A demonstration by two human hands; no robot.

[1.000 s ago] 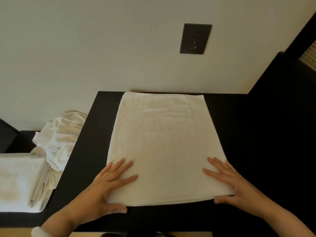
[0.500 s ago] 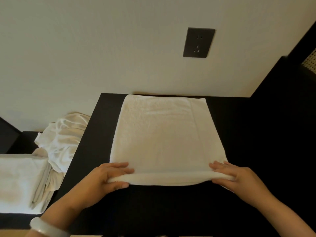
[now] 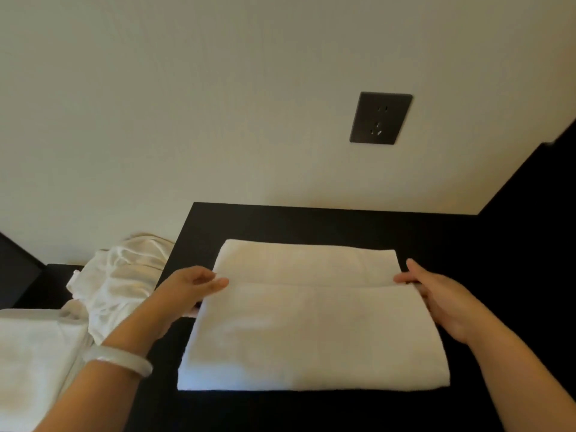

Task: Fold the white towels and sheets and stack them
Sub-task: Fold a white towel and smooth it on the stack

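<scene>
The towel (image 3: pixel 311 332) is laid flat on the black table (image 3: pixel 311 222), its near half doubled over, the free edge falling short of the far edge. That edge is pinched at its left corner by the left hand (image 3: pixel 190 291) and at its right corner by the right hand (image 3: pixel 436 294). A crumpled sheet (image 3: pixel 124 275) and a folded stack (image 3: pixel 31 353) are noted left of the table.
</scene>
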